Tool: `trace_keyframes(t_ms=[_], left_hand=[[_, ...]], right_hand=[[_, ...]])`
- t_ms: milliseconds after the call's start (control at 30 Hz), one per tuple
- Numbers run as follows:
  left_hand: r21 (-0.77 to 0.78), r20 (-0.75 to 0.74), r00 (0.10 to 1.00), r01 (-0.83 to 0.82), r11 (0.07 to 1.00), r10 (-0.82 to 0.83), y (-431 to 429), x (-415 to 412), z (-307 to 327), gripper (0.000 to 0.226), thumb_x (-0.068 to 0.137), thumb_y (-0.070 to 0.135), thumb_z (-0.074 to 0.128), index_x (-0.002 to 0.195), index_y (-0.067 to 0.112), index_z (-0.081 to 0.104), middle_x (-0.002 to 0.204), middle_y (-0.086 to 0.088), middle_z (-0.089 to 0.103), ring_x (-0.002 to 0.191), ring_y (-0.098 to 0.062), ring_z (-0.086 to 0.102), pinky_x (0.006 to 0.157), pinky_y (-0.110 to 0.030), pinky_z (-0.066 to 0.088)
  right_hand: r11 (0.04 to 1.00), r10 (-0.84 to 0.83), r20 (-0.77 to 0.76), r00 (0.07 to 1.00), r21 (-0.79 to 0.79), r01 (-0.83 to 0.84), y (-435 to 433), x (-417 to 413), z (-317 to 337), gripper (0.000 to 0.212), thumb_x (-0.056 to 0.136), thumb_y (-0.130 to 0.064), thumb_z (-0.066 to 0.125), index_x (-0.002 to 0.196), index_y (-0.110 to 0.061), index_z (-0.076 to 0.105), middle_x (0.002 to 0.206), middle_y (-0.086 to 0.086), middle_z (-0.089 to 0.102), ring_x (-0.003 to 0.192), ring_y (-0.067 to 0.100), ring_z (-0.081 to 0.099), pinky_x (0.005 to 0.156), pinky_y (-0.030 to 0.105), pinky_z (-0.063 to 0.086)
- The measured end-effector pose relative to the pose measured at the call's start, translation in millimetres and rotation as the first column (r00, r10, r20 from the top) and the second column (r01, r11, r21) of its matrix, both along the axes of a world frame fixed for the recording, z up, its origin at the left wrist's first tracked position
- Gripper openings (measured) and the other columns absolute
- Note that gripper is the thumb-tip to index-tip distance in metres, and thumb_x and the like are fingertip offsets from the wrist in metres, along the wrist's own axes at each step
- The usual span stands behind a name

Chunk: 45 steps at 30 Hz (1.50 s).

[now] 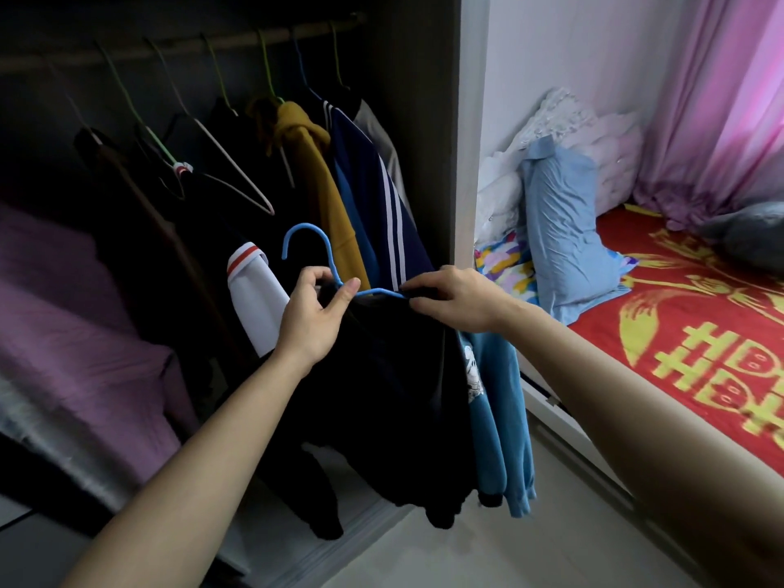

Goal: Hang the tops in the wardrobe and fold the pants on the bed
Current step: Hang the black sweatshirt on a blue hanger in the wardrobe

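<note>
Hanging step, top half-dressed on its hanger: left hand [314, 316] pinches the blue hanger [331, 261] at its neck, right hand [458, 301] pinches the black top [382, 396] at the shoulder, low before the wardrobe [424, 120] — next, probably seat that shoulder, then lift the hook to the rail [191, 43]

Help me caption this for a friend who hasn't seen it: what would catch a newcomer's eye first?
Dead centre, the left hand and right hand pinch a blue hanger carrying a black top before the open wardrobe. At right, the red bedspread with yellow patterns glows, a pink curtain behind it. A mustard hoodie stands out among the hanging clothes.
</note>
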<state>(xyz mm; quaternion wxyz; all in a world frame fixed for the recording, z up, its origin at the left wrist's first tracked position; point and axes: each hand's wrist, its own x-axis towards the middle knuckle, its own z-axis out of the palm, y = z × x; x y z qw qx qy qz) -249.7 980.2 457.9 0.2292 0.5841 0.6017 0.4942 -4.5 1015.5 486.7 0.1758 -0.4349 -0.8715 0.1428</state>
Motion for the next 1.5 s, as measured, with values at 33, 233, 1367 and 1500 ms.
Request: trace_keyframes(t_ms=[33, 233, 1367, 1500], left_hand=[[0.026, 0.018, 1.0, 0.019, 0.999, -0.019, 0, 3, 3, 0.024, 0.085, 0.058, 0.066, 0.098, 0.039, 0.058, 0.102, 0.013, 0.067, 0.106, -0.008, 0.062, 0.097, -0.033, 0.05], [0.119, 0.128, 0.979, 0.145, 0.982, -0.16, -5, 16, 22, 0.003, 0.087, 0.033, 0.074, 0.089, 0.031, 0.075, 0.092, 0.013, 0.075, 0.091, -0.001, 0.069, 0.079, -0.013, 0.051], [0.07, 0.02, 0.996, 0.087, 0.994, -0.088, -42, -90, 40, 0.008, 0.082, 0.037, 0.077, 0.09, 0.037, 0.079, 0.086, 0.005, 0.077, 0.082, -0.011, 0.074, 0.068, -0.011, 0.053], [0.106, 0.281, 0.959, -0.015, 0.994, -0.016, -37, -89, 43, 0.034, 0.077, 0.041, 0.078, 0.101, 0.017, 0.078, 0.095, -0.004, 0.077, 0.091, -0.017, 0.074, 0.085, -0.029, 0.057]], right_hand=[[0.996, 0.0, 0.015, 1.0, 0.089, -0.002, -1, 2, 1, 0.035, 0.097, -0.051, 0.054, 0.127, -0.036, 0.066, 0.098, -0.006, 0.061, 0.095, 0.016, 0.059, 0.081, 0.028, 0.046], [0.923, 0.014, 0.033, 0.999, 0.383, -0.026, 6, 9, 8, 0.031, 0.095, -0.053, 0.057, 0.105, -0.03, 0.075, 0.079, -0.01, 0.05, 0.078, 0.022, 0.062, 0.055, 0.029, 0.039], [0.811, 0.003, -0.127, 0.992, 0.58, 0.072, 9, -19, 51, 0.036, 0.106, -0.04, 0.042, 0.123, -0.018, 0.064, 0.094, 0.004, 0.053, 0.08, 0.023, 0.054, 0.055, 0.034, 0.043], [0.892, -0.081, 0.05, 0.995, 0.45, 0.05, 16, -3, 37, 0.037, 0.105, -0.04, 0.042, 0.13, -0.019, 0.06, 0.103, 0.01, 0.057, 0.093, 0.037, 0.062, 0.063, 0.042, 0.047]])
